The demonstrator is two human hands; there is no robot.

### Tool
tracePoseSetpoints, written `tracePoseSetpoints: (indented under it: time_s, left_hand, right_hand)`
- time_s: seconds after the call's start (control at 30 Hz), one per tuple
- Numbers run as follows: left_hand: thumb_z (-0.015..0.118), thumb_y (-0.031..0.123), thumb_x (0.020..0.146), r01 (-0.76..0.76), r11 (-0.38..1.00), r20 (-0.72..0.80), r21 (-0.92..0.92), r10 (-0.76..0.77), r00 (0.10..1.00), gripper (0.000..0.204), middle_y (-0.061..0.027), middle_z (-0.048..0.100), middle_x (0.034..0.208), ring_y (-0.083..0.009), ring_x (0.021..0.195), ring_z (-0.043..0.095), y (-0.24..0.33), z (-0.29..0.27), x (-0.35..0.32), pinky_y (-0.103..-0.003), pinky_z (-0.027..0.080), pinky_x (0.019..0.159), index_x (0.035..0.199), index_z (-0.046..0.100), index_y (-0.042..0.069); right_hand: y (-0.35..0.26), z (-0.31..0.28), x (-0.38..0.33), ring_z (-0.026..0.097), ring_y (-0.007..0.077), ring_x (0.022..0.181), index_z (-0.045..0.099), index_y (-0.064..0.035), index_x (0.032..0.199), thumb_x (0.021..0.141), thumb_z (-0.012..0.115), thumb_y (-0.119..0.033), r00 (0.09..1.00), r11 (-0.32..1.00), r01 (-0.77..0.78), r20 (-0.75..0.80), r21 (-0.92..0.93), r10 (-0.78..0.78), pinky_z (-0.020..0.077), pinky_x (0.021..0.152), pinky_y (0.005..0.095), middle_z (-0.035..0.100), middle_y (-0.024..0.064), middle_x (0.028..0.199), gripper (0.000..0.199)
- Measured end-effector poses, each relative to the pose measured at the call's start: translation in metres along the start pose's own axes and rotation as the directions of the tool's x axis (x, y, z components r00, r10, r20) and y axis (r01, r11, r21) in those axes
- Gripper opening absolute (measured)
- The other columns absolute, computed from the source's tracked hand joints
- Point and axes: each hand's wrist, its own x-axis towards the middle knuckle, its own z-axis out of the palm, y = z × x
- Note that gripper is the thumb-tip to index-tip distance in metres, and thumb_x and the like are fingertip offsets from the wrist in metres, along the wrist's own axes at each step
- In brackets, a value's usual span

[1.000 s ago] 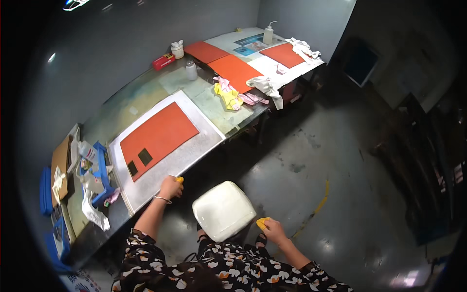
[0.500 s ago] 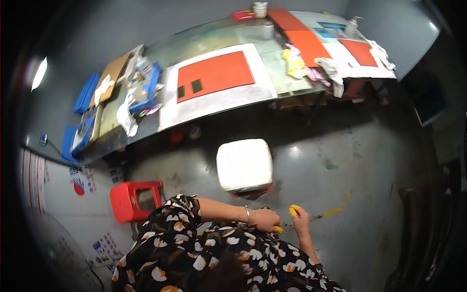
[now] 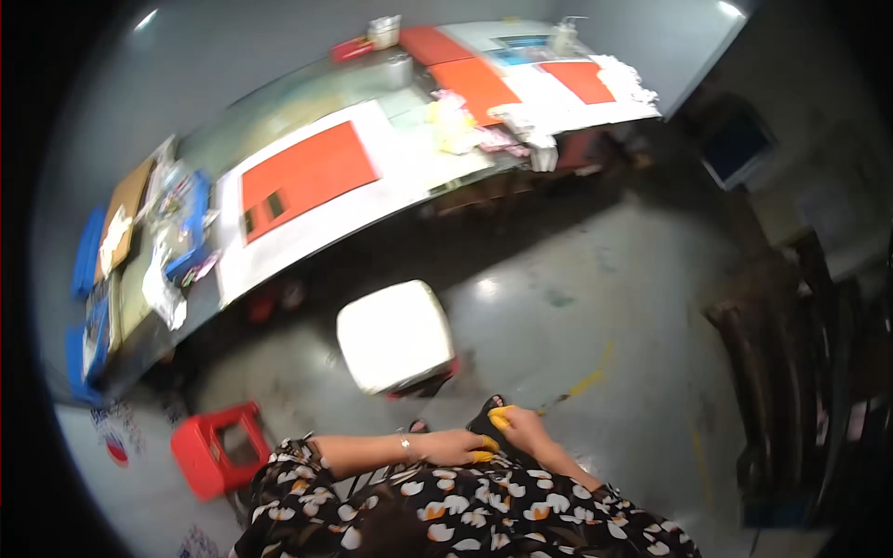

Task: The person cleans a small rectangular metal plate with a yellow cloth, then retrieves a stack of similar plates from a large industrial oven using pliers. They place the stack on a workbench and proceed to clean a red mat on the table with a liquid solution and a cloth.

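Note:
My left hand (image 3: 454,447) rests at the front of my dark floral clothing (image 3: 437,502), its fingers bent, with yellow covers on the tips. Close by on the right, my right hand (image 3: 526,431) has its fingers curled together, also with yellow fingertip covers. Whatever either hand may grip is too small or blurred to make out. A dark shoe (image 3: 493,409) shows just beyond the right fingers. In front of my hands stands a stool with a white covered seat (image 3: 395,337).
A long worktable (image 3: 214,130) runs across the far side, bearing orange sheets (image 3: 307,177), crumpled cloths (image 3: 526,126) and a blue tray (image 3: 197,223) of small items. A red plastic stool (image 3: 200,460) stands at left. Dark brown furniture (image 3: 767,372) lines the right.
The view has swung to the right, so the table and stools sit further left. My right hand has come closer to my left hand, which stays at the clothing.

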Motion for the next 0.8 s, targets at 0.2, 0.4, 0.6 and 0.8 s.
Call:
tracePoseSetpoints:
  time_s: [0.2, 0.4, 0.6, 0.8]
  left_hand:
    - [0.041, 0.014, 0.084, 0.013, 0.98, 0.083, 0.201, -0.03, 0.996, 0.04, -0.022, 0.059, 0.101, -0.0337, 0.096, 0.056, 0.049, -0.028, 0.1, -0.04, 0.042, 0.086, 0.123, 0.046, 0.007]
    - [0.047, 0.015, 0.083, -0.038, 0.922, 0.28, 0.386, -0.078, 0.957, 0.032, -0.0183, 0.06, 0.097, -0.0339, 0.092, 0.056, 0.091, -0.057, 0.194, -0.04, 0.043, 0.081, 0.112, 0.053, 0.003]
    - [0.049, 0.01, 0.08, -0.134, 0.899, 0.339, 0.417, -0.017, 0.941, 0.035, -0.0192, 0.06, 0.096, -0.0331, 0.088, 0.058, 0.118, -0.129, 0.268, -0.039, 0.045, 0.078, 0.114, 0.052, 0.003]
    - [0.053, 0.027, 0.084, -0.275, 0.83, 0.461, 0.486, 0.024, 0.887, 0.04, -0.0207, 0.06, 0.101, -0.036, 0.094, 0.057, 0.167, -0.213, 0.353, -0.04, 0.045, 0.082, 0.119, 0.049, 0.008]
  right_hand:
    - [0.058, -0.084, -0.002, 0.058, 0.0317, 0.076, 0.062, -0.0063, 0.092, 0.08, 0.057, -0.02, 0.986, 0.999, -0.039, -0.162, 0.028, 0.043, 0.0465, 0.065, 0.0378, 0.061, 0.0127, 0.086, 0.019]
    - [0.116, -0.158, -0.013, 0.058, 0.0322, 0.072, 0.063, -0.0048, 0.092, 0.078, 0.056, -0.016, 0.945, 0.978, -0.16, -0.268, 0.131, 0.19, 0.0464, 0.064, 0.0385, 0.061, 0.0143, 0.085, 0.019]
    - [0.188, -0.201, 0.009, 0.059, 0.0342, 0.072, 0.063, -0.0047, 0.089, 0.078, 0.057, -0.018, 0.862, 0.926, -0.373, -0.346, 0.059, 0.369, 0.0459, 0.062, 0.038, 0.061, 0.0176, 0.08, 0.018]
    - [0.285, -0.209, 0.004, 0.059, 0.0358, 0.074, 0.064, -0.0084, 0.087, 0.077, 0.056, -0.029, 0.578, 0.664, -0.702, -0.34, 0.255, 0.742, 0.0463, 0.064, 0.0408, 0.062, 0.0161, 0.081, 0.025]
